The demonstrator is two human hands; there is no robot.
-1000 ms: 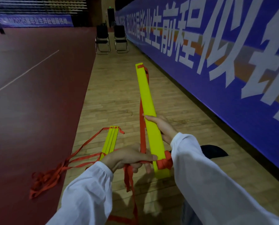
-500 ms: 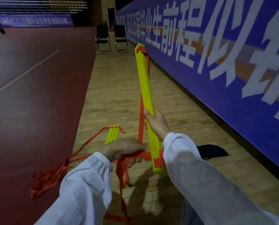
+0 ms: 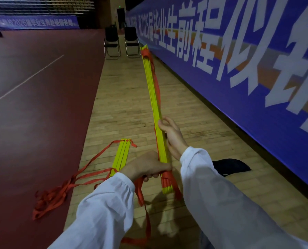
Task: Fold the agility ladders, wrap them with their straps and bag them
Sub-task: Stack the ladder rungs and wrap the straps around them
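Observation:
A stacked bundle of yellow ladder rungs (image 3: 153, 97) with orange straps points up and away from me. My right hand (image 3: 171, 137) grips the bundle near its lower third. My left hand (image 3: 146, 167) grips the orange strap (image 3: 167, 175) that is wound round the bundle's near end; loose strap hangs below it. A second stack of yellow rungs (image 3: 121, 155) lies on the wooden floor to the left, with its orange straps (image 3: 51, 196) trailing in a tangle onto the red court. A dark bag (image 3: 230, 167) lies on the floor to the right, partly behind my right sleeve.
A long blue banner wall (image 3: 239, 69) runs along the right side. Two black folding chairs (image 3: 121, 44) stand at the far end of the wooden strip. The red court floor (image 3: 33, 105) spreads to the left.
The bundle has tilted more upright and turned edge-on to me. My left hand has carried the orange strap round the bundle's near end. My right hand stayed on the rungs.

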